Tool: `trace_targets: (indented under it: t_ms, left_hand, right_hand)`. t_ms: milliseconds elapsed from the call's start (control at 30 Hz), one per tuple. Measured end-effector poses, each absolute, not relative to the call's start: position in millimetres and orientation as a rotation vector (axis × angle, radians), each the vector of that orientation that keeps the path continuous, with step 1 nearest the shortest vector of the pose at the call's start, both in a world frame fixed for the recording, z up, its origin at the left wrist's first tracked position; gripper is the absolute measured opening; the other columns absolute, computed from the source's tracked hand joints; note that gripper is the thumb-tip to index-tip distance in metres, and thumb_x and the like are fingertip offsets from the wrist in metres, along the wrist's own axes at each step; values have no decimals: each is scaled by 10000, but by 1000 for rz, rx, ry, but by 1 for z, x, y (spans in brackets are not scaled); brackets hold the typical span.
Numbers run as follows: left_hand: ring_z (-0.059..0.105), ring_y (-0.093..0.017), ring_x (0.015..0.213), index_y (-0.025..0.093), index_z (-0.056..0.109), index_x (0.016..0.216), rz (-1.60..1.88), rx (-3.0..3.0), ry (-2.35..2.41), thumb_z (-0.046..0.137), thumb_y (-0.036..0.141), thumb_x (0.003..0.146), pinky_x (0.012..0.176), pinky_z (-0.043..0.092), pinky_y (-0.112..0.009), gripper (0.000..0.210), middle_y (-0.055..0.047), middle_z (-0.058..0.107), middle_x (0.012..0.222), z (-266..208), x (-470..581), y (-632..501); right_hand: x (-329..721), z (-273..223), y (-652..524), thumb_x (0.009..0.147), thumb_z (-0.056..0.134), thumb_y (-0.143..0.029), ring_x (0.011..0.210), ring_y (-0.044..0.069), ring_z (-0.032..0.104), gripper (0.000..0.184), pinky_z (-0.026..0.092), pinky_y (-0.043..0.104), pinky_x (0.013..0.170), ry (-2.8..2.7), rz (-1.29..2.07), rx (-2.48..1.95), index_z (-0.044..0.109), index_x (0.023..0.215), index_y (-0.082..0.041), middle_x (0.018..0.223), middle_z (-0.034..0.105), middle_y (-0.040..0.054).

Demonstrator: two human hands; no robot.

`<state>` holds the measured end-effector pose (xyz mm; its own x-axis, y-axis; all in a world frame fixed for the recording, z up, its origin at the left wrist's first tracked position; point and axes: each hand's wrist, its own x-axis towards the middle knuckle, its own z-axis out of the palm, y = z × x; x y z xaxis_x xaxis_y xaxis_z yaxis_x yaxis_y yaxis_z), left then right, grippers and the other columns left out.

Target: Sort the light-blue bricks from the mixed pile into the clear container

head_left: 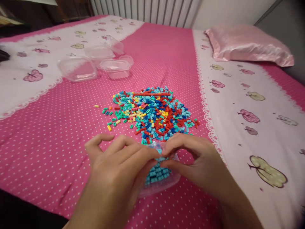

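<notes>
Both hands meet over a clear plastic container (pixel 166 189) that holds light blue toy building bricks (pixel 157 175) fitted together in rows. My left hand (pixel 116 168) reaches in from the left, its thumb and index finger pinched together and other fingers bent. From the right, my right hand (pixel 196 156) pinches with thumb and index finger almost touching the left fingertips. Whatever lies between the fingertips is hidden. Just beyond the container spreads a loose pile of small building bricks (pixel 152 111) in blue, red, green and yellow.
A long red strip (pixel 152 94) lies across the pile. Several transparent containers (pixel 78 70) stand at the far left on the pink dotted bedspread (pixel 78 127). A shiny pink pillow (pixel 249 44) is at the far right, and a bed headboard's slats (pixel 147 12) rise behind.
</notes>
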<state>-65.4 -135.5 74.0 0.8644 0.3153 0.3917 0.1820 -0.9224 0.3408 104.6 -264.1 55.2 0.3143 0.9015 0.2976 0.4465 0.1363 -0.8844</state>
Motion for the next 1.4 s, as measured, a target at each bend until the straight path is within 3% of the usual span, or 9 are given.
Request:
trace_targets:
  t_ms: [333,500,667,833,967,1167,1400]
  left_hand:
    - [629,-88,674,331,698,909,727,2590,465,668,153,878,954,267,-343,183,164,700,745,76,-62,-145]
    - [627,-80,647,302,675,837,726,2566,495,654,154,840,971,249,-335,149,172,686,698,75,-63,-147]
    - [629,-94,659,267,637,787,603,2565,466,656,150,836,974,222,-358,129,166,665,664,72,-67,-145]
    - [623,-130,758,304,664,917,532,2690,450,624,179,922,935,209,-393,131,122,715,807,67,-79,-138]
    - [598,-182,871,354,709,999,519,2764,495,561,225,990,898,216,-428,197,47,723,955,60,-85,-134]
    - [573,-176,849,436,760,934,535,2804,446,639,312,970,891,222,-431,177,32,692,904,48,-82,-132]
    - [562,-186,841,376,752,714,582,2721,588,696,247,931,898,207,-430,259,37,654,818,44,-74,-140]
  right_hand:
    - [98,50,-262,761,842,-72,762,62,681,263,501,141,734,-1325,589,-1543,652,837,-237,826,725,-105]
    - [98,51,-266,829,788,-91,814,77,695,216,493,178,775,-1410,629,-1559,657,877,-255,886,747,-106]
    - [96,53,-267,873,764,-142,788,123,608,150,399,272,751,-1538,436,-1714,675,862,-262,805,702,-85]
    - [94,53,-268,821,821,-132,664,119,520,199,285,324,793,-1594,237,-1794,671,798,-261,670,604,-101]
    - [91,51,-268,823,824,-155,653,132,525,178,256,353,839,-1642,191,-1850,688,799,-266,673,638,-89]
    - [89,52,-268,825,820,-147,631,123,547,173,242,377,870,-1649,194,-1865,700,797,-269,670,648,-90]
    - [86,50,-267,816,833,-156,651,123,553,182,232,376,854,-1667,209,-1879,697,818,-278,672,653,-95]
